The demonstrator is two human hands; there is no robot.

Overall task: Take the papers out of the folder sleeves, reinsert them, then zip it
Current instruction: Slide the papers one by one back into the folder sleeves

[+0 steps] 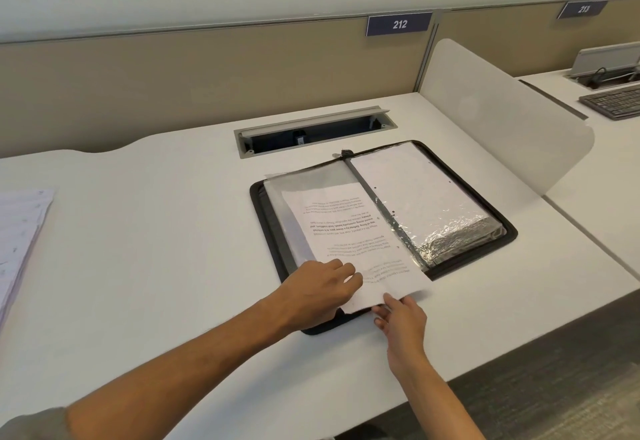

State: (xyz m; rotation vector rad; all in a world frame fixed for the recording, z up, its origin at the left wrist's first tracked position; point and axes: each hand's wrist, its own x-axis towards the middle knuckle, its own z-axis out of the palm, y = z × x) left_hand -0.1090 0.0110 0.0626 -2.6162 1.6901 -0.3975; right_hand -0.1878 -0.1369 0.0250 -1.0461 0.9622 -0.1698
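A black zip folder (498, 245) lies open on the white desk (173, 266), with clear plastic sleeves on both halves. A printed sheet of paper (346, 228) sits partway in the left sleeve (304, 180), its near end sticking out past the folder's front edge. My left hand (318, 294) presses on the near part of the sleeve and sheet, fingers curled. My right hand (398, 315) pinches the sheet's near edge between thumb and fingers. The right half holds a stack of sleeved papers (422, 197), crinkled and shiny at the near end. The zip pull (343, 154) lies at the spine's far end.
A pile of loose papers (17, 231) lies at the desk's far left edge. An open cable tray (311, 131) is sunk into the desk behind the folder. A white divider panel (502, 117) stands to the right, with a keyboard (616, 102) on the neighbouring desk.
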